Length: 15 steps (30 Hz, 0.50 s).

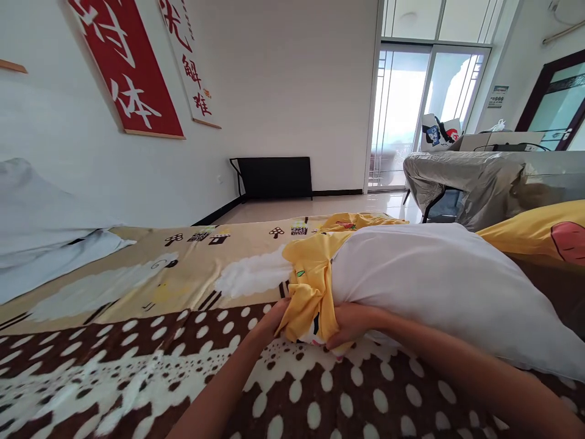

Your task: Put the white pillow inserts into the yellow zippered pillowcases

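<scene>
A white pillow [425, 274] lies on the bed to the right, its left end inside a bunched yellow pillowcase [308, 274]. The pillowcase carries printed patches of green, black and white. My left hand [269, 322] grips the left edge of the pillowcase, its fingertips hidden in the folds. On the other side, my right hand [351, 324] is closed on the pillowcase near its lower right edge, against the pillow. Both hands rest low, just above the brown blanket [329, 402] with white dots.
A beige sheet [196, 274] printed with sheep spreads beyond the blanket. White cloth [46, 225] lies at the left, and more yellow fabric [539, 228] at the right. Behind stand a folded black frame [274, 178] by the wall and a plastic-covered table [457, 167].
</scene>
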Each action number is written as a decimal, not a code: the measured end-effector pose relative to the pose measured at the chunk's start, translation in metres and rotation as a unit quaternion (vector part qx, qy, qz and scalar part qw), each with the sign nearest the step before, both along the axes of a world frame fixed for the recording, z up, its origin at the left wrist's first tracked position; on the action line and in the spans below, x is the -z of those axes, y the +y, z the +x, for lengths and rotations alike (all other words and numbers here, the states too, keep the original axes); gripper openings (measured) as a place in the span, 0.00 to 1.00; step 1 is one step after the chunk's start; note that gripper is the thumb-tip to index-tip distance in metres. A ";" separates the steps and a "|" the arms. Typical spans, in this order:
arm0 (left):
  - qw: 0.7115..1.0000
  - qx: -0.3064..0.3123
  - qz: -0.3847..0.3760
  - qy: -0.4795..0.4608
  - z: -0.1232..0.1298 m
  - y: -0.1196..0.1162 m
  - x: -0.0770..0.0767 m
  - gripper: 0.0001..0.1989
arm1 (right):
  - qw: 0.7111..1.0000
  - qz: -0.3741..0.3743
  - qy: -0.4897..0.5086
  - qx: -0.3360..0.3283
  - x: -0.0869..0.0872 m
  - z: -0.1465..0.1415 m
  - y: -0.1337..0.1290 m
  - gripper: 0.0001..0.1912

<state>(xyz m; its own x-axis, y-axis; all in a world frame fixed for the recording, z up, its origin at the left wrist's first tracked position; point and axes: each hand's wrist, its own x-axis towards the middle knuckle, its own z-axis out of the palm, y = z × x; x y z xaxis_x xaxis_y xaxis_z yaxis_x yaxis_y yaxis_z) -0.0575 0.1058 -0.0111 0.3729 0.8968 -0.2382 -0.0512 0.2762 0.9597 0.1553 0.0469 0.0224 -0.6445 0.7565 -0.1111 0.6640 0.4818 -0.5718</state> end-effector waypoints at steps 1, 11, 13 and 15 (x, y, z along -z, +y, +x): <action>1.000 -0.009 0.000 -0.002 0.010 0.002 -0.001 0.15 | 0.999 -0.003 0.034 0.016 0.000 0.000 -0.003 0.13; 0.970 -0.143 0.014 -0.196 0.022 0.075 -0.083 0.09 | 0.774 -0.134 0.580 0.215 -0.050 0.035 -0.031 0.16; 0.962 -0.150 0.015 -0.228 0.022 0.090 -0.095 0.11 | 0.829 -0.167 0.485 0.221 -0.048 0.044 -0.041 0.16; 0.958 -0.156 0.011 -0.240 0.022 0.096 -0.093 0.12 | 0.886 -0.188 0.358 0.228 -0.045 0.056 -0.052 0.15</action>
<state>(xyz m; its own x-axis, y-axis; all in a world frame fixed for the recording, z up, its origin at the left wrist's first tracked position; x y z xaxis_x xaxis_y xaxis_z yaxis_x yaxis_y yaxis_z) -0.0356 0.2016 0.0822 0.1475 0.9853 -0.0861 -0.5649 0.1554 0.8104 0.2115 -0.0047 0.0672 -0.2875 0.9529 -0.0963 0.1429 -0.0568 -0.9881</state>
